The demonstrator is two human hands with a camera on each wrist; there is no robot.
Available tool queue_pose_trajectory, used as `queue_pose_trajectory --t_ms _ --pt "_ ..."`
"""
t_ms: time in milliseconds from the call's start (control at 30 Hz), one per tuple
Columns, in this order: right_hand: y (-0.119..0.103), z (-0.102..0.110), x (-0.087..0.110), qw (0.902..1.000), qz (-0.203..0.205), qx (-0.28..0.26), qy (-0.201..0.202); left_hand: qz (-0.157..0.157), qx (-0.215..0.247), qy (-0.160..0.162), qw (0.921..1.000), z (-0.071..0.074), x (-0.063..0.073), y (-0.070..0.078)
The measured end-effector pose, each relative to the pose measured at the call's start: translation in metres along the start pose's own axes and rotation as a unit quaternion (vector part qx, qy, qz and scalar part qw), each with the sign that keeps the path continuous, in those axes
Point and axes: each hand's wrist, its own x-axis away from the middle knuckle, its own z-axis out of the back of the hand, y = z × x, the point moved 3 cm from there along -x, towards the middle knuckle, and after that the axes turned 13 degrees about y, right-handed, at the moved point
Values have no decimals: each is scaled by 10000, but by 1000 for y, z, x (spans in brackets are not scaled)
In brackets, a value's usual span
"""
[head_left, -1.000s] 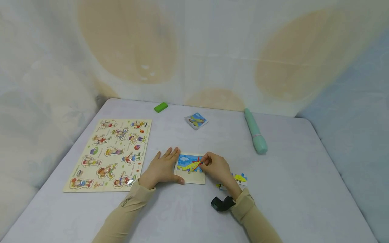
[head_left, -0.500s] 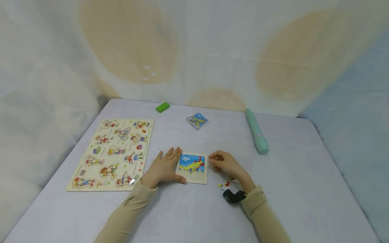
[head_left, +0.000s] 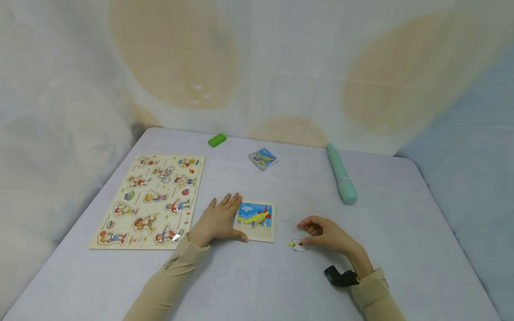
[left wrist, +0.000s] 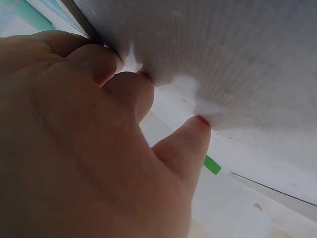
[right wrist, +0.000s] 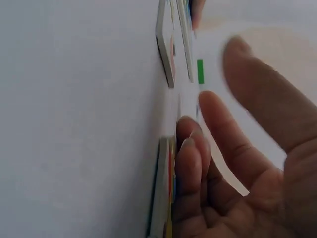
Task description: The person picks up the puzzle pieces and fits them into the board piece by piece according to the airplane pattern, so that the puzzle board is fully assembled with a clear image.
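A small puzzle board (head_left: 257, 234) lies mid-table, its upper part filled with a yellow-and-red airplane picture and its lower part bare wood. My left hand (head_left: 220, 223) rests flat along the board's left edge, fingers spread and thumb at the lower left corner. To the right of the board, my right hand (head_left: 327, 235) hovers low over loose puzzle pieces, holding nothing. One white puzzle piece (head_left: 297, 244) with yellow and red marks lies by its thumb. In the right wrist view, thumb and index finger are apart, and another puzzle piece (right wrist: 161, 188) lies beside the curled other fingers.
A large peg puzzle (head_left: 150, 203) with sports figures lies at left. Toward the back are a green block (head_left: 217, 140), an airplane picture card (head_left: 263, 158) and a folded mint umbrella-like object (head_left: 342, 176). A black wrist device (head_left: 340, 276) sits on the right wrist.
My right hand has let go at the board's airplane tail and moved right and down to the loose pieces. The left hand stays at the board's edge.
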Motion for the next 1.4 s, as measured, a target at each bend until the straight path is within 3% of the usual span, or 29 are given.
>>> queue_pose_trajectory --t_ms 200,267,500,600,767,1067,1267,1400 --pt "-10 -10 8 9932 885 737 184 35 -65 -82 9999 0 -2 0" --pt "-12 -11 8 9922 944 778 237 39 -44 -72 10000 0 -3 0" --pt "1 -10 4 9988 370 -30 316 68 8 -125 9999 0 -1 1" --pt "3 -9 2 9982 351 -299 389 99 -17 -135 9999 -1 0 0" --pt "3 -9 1 9979 402 -418 287 87 3 -144 9999 -1 -1 0" --pt "0 -2 -3 9976 -137 -574 371 46 5 -120 9999 0 -2 1" --pt "-22 -8 -17 9967 -457 -563 371 22 38 -128 9999 0 -2 1" --pt "-50 -21 -32 9957 -315 -816 320 25 23 -122 9999 0 -2 1"
